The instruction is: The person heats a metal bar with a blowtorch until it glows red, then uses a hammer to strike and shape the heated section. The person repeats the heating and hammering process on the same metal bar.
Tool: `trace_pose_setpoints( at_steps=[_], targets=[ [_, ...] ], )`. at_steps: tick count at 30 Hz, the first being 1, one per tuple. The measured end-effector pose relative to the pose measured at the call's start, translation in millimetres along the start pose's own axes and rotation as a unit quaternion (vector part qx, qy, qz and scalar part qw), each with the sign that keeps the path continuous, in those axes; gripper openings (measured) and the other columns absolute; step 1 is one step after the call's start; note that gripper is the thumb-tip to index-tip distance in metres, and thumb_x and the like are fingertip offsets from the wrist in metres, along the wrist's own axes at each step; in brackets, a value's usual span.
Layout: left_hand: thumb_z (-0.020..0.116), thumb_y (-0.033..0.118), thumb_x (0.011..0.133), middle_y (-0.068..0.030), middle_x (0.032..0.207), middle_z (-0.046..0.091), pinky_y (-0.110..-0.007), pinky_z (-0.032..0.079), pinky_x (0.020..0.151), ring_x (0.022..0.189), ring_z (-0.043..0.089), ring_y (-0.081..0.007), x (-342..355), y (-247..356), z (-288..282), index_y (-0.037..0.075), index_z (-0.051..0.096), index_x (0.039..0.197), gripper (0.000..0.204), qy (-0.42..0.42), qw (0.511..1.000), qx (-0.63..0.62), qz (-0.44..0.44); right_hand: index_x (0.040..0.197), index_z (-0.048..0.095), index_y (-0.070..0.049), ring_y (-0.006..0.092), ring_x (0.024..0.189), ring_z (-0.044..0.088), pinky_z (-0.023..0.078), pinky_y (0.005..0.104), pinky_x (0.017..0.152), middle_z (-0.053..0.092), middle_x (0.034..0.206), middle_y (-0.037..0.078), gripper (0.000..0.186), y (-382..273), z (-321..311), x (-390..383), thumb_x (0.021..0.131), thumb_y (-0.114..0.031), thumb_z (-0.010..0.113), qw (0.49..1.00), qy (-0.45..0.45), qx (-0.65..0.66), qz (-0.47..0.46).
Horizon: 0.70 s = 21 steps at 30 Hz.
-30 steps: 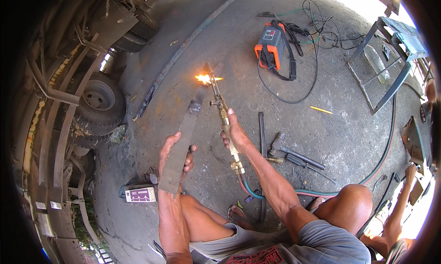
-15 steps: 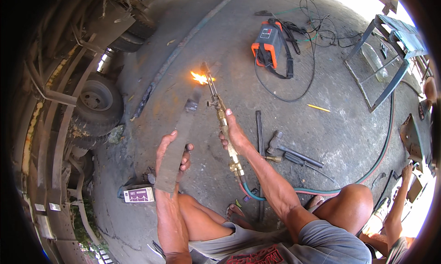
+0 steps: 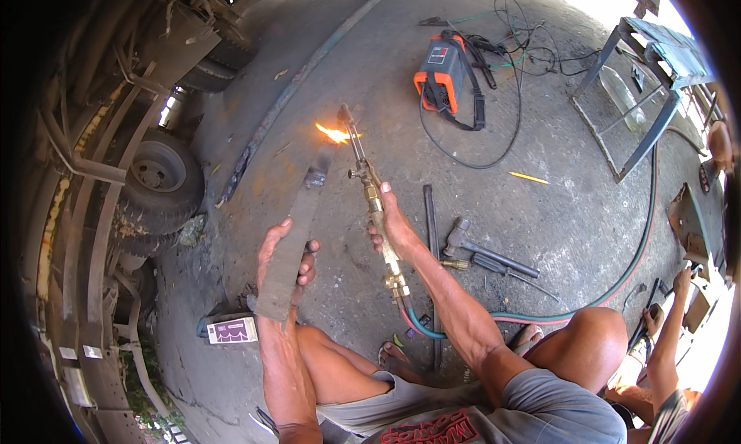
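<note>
My left hand (image 3: 306, 263) is closed round a long flat metal bar (image 3: 287, 266), its fingers along the right edge and the thumb on the left. The bar tilts up and away, with a darkened band near its far end. In my right hand (image 3: 392, 226) is a brass cutting torch (image 3: 373, 201), gripped by its handle and pointing away from me. Orange flame (image 3: 333, 133) burns beside the torch head, at the bar's far tip. A green and a red hose (image 3: 421, 324) run from the torch's rear end.
An orange and grey welding machine (image 3: 449, 75) with cables stands ahead. On the floor right of the torch lie a hammer (image 3: 494, 257), a dark bar (image 3: 431, 220) and a yellow pencil (image 3: 529, 177). Truck wheels (image 3: 164, 170) stand left, a metal stand (image 3: 668, 58) right. Another person's arm (image 3: 670, 320) shows lower right.
My view has shifted slightly, so the floor things sit a little further left. Both hands keep their holds, and the flame stays at the bar's tip.
</note>
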<state>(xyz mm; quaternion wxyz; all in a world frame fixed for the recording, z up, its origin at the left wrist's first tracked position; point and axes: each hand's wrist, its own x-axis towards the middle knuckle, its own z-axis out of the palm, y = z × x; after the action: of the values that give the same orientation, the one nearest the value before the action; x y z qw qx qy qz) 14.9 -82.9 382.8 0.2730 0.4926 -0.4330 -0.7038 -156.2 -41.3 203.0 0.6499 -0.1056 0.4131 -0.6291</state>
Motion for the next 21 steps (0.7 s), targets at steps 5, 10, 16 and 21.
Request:
trace_pose_setpoints(
  at_steps=[5, 10, 16, 21],
  targets=[
    [0.058, 0.043, 0.100, -0.0173, 0.085, 0.063, -0.024, 0.043, 0.033, 0.044, 0.053, -0.0126, 1.5, 0.0, -3.2, -0.002, 0.059, 0.113, 0.047, -0.014, 1.000, -0.007, -0.006, 0.100, 0.046, -0.009, 0.0101, 0.049, 0.043, 0.040, 0.0287, 0.042, 0.044, 0.066, -0.001, 0.087, -2.6, -0.6, -3.3, 0.091, -0.093, 0.025, 1.000, 0.006, 0.006, -0.003],
    [0.058, 0.044, 0.100, -0.0174, 0.085, 0.062, -0.024, 0.043, 0.033, 0.044, 0.053, -0.0130, 1.7, -0.5, -2.3, -0.004, 0.059, 0.114, 0.050, -0.012, 1.000, -0.006, -0.004, 0.100, 0.045, -0.009, 0.0105, 0.049, 0.043, 0.040, 0.0294, 0.043, 0.044, 0.066, -0.001, 0.087, -3.1, -0.8, -3.5, 0.091, -0.093, 0.025, 1.000, -0.013, 0.014, 0.002],
    [0.062, 0.042, 0.099, -0.0191, 0.081, 0.066, -0.025, 0.041, 0.033, 0.043, 0.054, -0.0136, 3.4, 0.8, -2.3, 0.004, 0.058, 0.109, 0.040, -0.024, 0.999, -0.037, -0.023, 0.100, 0.045, -0.009, 0.0108, 0.049, 0.043, 0.040, 0.0301, 0.043, 0.043, 0.066, -0.001, 0.087, -1.3, 1.5, -2.3, 0.090, -0.094, 0.026, 1.000, -0.013, 0.013, 0.015],
    [0.060, 0.043, 0.099, -0.0200, 0.081, 0.066, -0.025, 0.042, 0.034, 0.043, 0.054, -0.0140, 3.7, 1.0, -5.2, 0.004, 0.060, 0.105, 0.039, -0.031, 0.999, -0.037, -0.018, 0.100, 0.045, -0.009, 0.0110, 0.048, 0.042, 0.040, 0.0304, 0.043, 0.044, 0.066, -0.001, 0.088, 2.1, 0.6, -2.8, 0.089, -0.094, 0.026, 1.000, -0.012, 0.020, 0.016]
  ],
)
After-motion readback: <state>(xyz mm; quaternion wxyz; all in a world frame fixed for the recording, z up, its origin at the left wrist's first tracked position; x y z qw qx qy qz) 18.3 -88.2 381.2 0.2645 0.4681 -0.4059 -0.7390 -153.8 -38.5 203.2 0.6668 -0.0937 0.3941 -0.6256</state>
